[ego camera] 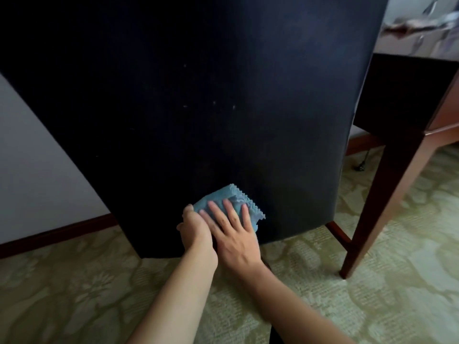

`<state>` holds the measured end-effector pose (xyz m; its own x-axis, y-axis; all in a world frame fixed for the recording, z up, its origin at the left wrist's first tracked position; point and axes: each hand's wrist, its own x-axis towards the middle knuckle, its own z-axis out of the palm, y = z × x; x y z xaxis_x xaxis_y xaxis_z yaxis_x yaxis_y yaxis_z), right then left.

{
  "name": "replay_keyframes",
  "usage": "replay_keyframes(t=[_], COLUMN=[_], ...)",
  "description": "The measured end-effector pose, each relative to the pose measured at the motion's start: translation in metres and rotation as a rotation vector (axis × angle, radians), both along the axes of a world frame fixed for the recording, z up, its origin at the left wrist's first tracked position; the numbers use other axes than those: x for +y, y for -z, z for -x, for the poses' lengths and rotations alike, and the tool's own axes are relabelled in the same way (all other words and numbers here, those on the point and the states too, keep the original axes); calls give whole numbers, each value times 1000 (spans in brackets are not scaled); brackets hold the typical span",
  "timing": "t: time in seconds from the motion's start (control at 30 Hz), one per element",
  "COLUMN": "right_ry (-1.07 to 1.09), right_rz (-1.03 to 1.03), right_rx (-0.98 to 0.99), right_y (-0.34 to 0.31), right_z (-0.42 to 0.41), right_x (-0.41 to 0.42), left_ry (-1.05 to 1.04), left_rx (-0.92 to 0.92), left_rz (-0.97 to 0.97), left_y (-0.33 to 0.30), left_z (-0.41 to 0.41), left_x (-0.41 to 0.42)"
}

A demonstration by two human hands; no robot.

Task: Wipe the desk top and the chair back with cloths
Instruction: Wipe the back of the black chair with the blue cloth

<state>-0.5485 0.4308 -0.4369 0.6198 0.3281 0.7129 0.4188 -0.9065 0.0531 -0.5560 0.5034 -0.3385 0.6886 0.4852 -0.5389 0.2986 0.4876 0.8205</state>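
Note:
The dark navy chair back [198, 95] fills most of the view, with a few pale specks near its middle. A blue cloth [223, 196] with a zigzag edge lies against its lower part. My right hand [233, 232] presses flat on the cloth, fingers straight and spread. My left hand [195, 230] sits just to the left, its fingers curled at the cloth's left edge; how much of the cloth it grips is hidden by the right hand. The shiny desk top [422, 43] shows at the upper right.
A brown wooden desk leg [387, 194] slants down to the right of the chair. Patterned green carpet [347, 294] covers the floor. A pale wall with a dark skirting board [54, 232] runs at the left. A cable plug [360, 166] lies under the desk.

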Motion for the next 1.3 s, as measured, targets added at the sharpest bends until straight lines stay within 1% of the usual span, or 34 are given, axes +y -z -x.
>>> replay_keyframes(t=[0.03, 0.1, 0.17, 0.2, 0.23, 0.3, 0.37, 0.4, 0.43, 0.5, 0.57, 0.6, 0.67, 0.73, 0.77, 0.8, 0.93, 1.03, 1.13, 1.2, 1.27, 1.3], right_ry=[-9, 4, 104, 170, 228, 316, 381, 408, 423, 423, 433, 421, 312, 218, 207, 207, 151, 132, 127, 121, 97, 75], right_rz=[-67, -266, -462, -562, -684, -979, -1286, -1398, -1470, -1532, -1527, -1486, -1300, -1033, -921, -845, -690, -587, -597, -609, -561, -503], right_rx=[-33, -132, -187, -176, -137, -8, 148, 220, 282, 343, 395, 396, 328, 226, 184, 157, 75, -45, -210, -305, -374, -395], right_y=[-18, -61, -95, -102, -100, -72, -33, -19, -8, -1, 3, 4, 4, 5, 7, 8, -7, -63, -152, -207, -246, -251], right_z=[-2, -10, -24, -31, -36, -38, -27, -21, -14, -5, -1, 2, 8, 12, 11, 8, 2, -17, -34, -39, -39, -39], right_x=[-5, -21, -51, -66, -80, -105, -106, -99, -91, -74, -56, -46, -21, 3, 10, 14, -2, -17, -18, -12, 3, 12], left_ry=[-10, -38, -42, -37, -36, -23, -31, -36, -41, -39, -51, -52, -57, -47, -28, -10, 102, 121, 68, 45, 9, -13], left_rx=[-10, -4, 12, 6, -9, -17, -9, -5, -3, -14, -11, -10, -13, -11, -12, -11, -19, -58, -199, -349, -524, -587], left_rz=[-9, 16, 82, 118, 147, 174, 167, 162, 160, 157, 164, 167, 182, 189, 183, 166, 44, -11, -115, -249, -467, -596], left_y=[-4, -12, -23, -29, -36, -45, -50, -51, -51, -51, -52, -53, -57, -61, -63, -65, -74, -89, -125, -154, -180, -185], left_z=[-2, -5, -4, -3, -4, -4, -2, -1, 1, 3, 3, 4, 3, 2, 3, 3, 17, 24, 26, 30, 35, 38], left_x=[1, 0, -8, -13, -18, -30, -37, -39, -39, -41, -39, -39, -37, -34, -32, -29, -15, -4, 9, 15, 21, 23])
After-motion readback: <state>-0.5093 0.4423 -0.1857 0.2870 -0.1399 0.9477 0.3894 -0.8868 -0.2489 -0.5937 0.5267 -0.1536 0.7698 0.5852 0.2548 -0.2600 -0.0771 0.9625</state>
